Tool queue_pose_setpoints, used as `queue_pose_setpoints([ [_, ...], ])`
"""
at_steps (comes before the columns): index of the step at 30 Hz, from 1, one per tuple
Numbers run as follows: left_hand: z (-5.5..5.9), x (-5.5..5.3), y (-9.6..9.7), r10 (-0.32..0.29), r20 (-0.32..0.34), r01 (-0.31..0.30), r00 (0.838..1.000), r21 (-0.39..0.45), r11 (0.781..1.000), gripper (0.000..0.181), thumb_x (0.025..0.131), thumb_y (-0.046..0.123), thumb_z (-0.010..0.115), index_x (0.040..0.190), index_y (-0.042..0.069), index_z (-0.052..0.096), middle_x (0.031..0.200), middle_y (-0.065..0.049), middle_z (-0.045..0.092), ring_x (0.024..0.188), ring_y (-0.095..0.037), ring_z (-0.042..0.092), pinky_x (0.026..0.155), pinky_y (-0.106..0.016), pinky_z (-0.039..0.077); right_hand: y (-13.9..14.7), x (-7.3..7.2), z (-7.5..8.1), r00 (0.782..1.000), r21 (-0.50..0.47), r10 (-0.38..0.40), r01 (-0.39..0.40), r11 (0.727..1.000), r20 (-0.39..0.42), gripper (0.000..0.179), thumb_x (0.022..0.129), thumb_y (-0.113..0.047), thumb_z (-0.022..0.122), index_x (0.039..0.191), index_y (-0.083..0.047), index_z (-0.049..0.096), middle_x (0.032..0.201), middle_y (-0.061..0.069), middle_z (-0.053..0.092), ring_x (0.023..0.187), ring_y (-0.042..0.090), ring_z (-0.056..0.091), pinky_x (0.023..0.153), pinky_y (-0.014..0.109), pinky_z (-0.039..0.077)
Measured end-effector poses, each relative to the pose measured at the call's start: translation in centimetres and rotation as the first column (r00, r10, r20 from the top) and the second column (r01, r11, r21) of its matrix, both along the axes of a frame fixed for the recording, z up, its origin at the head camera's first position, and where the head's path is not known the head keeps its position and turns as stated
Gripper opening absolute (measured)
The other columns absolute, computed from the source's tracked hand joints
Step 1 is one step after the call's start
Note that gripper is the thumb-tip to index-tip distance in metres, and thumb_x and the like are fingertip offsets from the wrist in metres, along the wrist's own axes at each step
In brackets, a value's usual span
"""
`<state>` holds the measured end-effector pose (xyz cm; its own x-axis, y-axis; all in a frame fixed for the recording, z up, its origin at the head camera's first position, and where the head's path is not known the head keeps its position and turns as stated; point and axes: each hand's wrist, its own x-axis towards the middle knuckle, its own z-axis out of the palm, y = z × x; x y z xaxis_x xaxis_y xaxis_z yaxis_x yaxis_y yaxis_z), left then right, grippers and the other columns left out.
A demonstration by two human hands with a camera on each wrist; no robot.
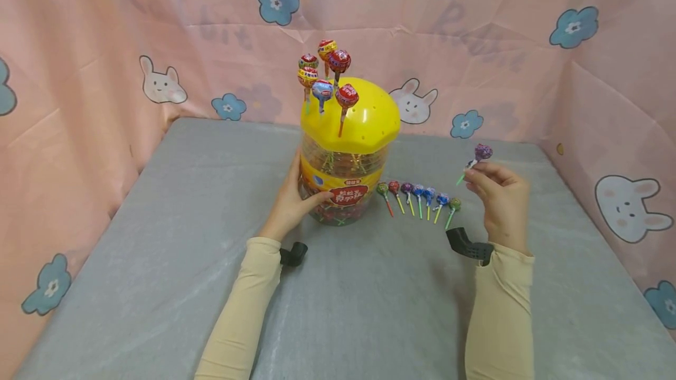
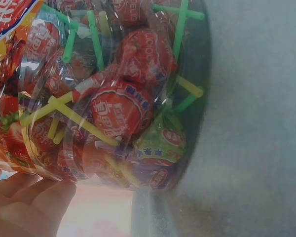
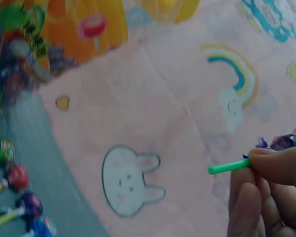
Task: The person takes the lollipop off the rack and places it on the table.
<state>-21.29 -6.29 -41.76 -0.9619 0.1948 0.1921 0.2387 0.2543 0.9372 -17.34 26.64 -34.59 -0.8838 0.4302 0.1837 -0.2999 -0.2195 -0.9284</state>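
My left hand [image 1: 289, 204] holds the side of a clear plastic candy jar [image 1: 343, 160], its thumb across the front label. The jar has a yellow domed lid [image 1: 372, 113] with small holes, and several lollipops [image 1: 347, 97] stand upright in the lid's left part. Through the jar wall in the left wrist view, more wrapped lollipops [image 2: 121, 111] show. To the right of the jar, my right hand [image 1: 499, 192] pinches a purple-wrapped lollipop [image 1: 483, 152] by its green stick [image 3: 227, 167], held tilted with the candy end up.
A row of several lollipops [image 1: 419, 192] lies on the grey table [image 1: 369, 309] between the jar and my right hand, sticks toward me. Pink printed cloth [image 1: 348, 4] hangs behind and at both sides. A black wrist mount [image 1: 467, 245] sits at my right sleeve.
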Motion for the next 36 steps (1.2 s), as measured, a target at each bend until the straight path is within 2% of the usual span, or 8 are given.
queue_pose_setpoints([
  [7, 0.1, 0.1, 0.0, 0.000, -0.003, 0.000, 1.000, 0.008, 1.000, 0.102, 0.082, 0.029, 0.074, 0.153, 0.024, 0.001, 0.156, -0.002, 0.016, 0.140, -0.023, 0.023, 0.112, -0.044, 0.023, 3.1, 0.5, -1.8, 0.990, -0.036, 0.061, -0.057, 0.998, 0.130, 0.009, 0.079, 0.012, 0.069, 0.077, 0.004, 0.072, 0.075, 0.007, 0.066, 0.063, 0.014, 0.066, 0.062, 0.021, 0.056],
  [13, 0.2, 0.0, 0.0, 0.003, 0.007, -0.003, 1.000, 0.007, 1.000, 0.102, 0.082, 0.030, 0.074, 0.153, 0.025, 0.001, 0.156, -0.002, 0.016, 0.140, -0.024, 0.023, 0.112, -0.045, 0.022, 4.5, 0.2, -3.5, 0.967, -0.049, 0.070, -0.060, 0.997, 0.246, 0.015, 0.081, 0.012, 0.066, 0.074, 0.000, 0.073, 0.072, 0.004, 0.067, 0.062, 0.011, 0.066, 0.060, 0.020, 0.055],
  [16, 0.1, 0.0, 0.0, 0.003, 0.013, -0.003, 1.000, 0.007, 1.000, 0.102, 0.082, 0.031, 0.074, 0.153, 0.025, 0.001, 0.156, -0.002, 0.016, 0.140, -0.024, 0.023, 0.112, -0.044, 0.023, 5.2, 0.2, -4.4, 0.944, -0.021, 0.076, -0.073, 0.997, 0.321, 0.023, 0.083, 0.012, 0.063, 0.070, -0.004, 0.073, 0.070, 0.002, 0.068, 0.061, 0.009, 0.066, 0.060, 0.019, 0.055],
  [20, 0.1, 0.0, 0.0, -0.001, 0.014, 0.001, 1.000, 0.012, 1.000, 0.101, 0.082, 0.031, 0.074, 0.153, 0.025, 0.002, 0.156, -0.002, 0.016, 0.140, -0.024, 0.022, 0.112, -0.045, 0.022, 6.3, 0.4, -5.5, 0.901, 0.067, 0.084, -0.124, 0.990, 0.425, 0.031, 0.084, 0.010, 0.062, 0.065, -0.012, 0.071, 0.068, -0.002, 0.067, 0.062, 0.005, 0.065, 0.060, 0.017, 0.054],
  [27, 0.2, 0.0, 0.0, -0.010, 0.005, 0.010, 1.000, 0.020, 1.000, 0.101, 0.083, 0.028, 0.074, 0.153, 0.023, 0.002, 0.156, -0.002, 0.015, 0.140, -0.022, 0.021, 0.113, -0.044, 0.021, 7.3, 0.6, -6.9, 0.822, 0.217, 0.091, -0.253, 0.943, 0.563, 0.033, 0.086, 0.006, 0.061, 0.065, -0.017, 0.069, 0.069, -0.007, 0.065, 0.064, 0.002, 0.063, 0.062, 0.017, 0.054],
  [30, 0.3, 0.0, 0.0, -0.012, 0.011, 0.011, 1.000, 0.023, 1.000, 0.101, 0.083, 0.028, 0.074, 0.153, 0.023, 0.002, 0.156, -0.002, 0.015, 0.141, -0.023, 0.021, 0.113, -0.044, 0.020, 7.3, 0.5, -7.4, 0.797, 0.245, 0.087, -0.284, 0.927, 0.597, 0.033, 0.086, 0.005, 0.062, 0.064, -0.018, 0.069, 0.067, -0.009, 0.065, 0.063, 0.001, 0.062, 0.062, 0.016, 0.053],
  [33, 0.3, 0.1, 0.1, -0.011, 0.013, 0.011, 1.000, 0.024, 1.000, 0.101, 0.083, 0.027, 0.074, 0.153, 0.023, 0.002, 0.156, -0.002, 0.015, 0.140, -0.023, 0.021, 0.113, -0.044, 0.021, 7.3, 0.4, -7.8, 0.789, 0.235, 0.098, -0.296, 0.926, 0.607, 0.035, 0.086, 0.007, 0.061, 0.063, -0.018, 0.069, 0.066, -0.009, 0.065, 0.061, 0.001, 0.061, 0.060, 0.015, 0.053],
  [36, 0.3, 0.0, 0.0, -0.008, 0.013, 0.008, 1.000, 0.020, 1.000, 0.101, 0.082, 0.027, 0.075, 0.153, 0.024, 0.002, 0.156, -0.003, 0.017, 0.140, -0.024, 0.022, 0.113, -0.044, 0.021, 7.2, 0.3, -8.1, 0.792, 0.226, 0.108, -0.298, 0.928, 0.600, 0.038, 0.085, 0.009, 0.059, 0.061, -0.018, 0.068, 0.064, -0.009, 0.064, 0.059, 0.000, 0.061, 0.059, 0.014, 0.052],
])
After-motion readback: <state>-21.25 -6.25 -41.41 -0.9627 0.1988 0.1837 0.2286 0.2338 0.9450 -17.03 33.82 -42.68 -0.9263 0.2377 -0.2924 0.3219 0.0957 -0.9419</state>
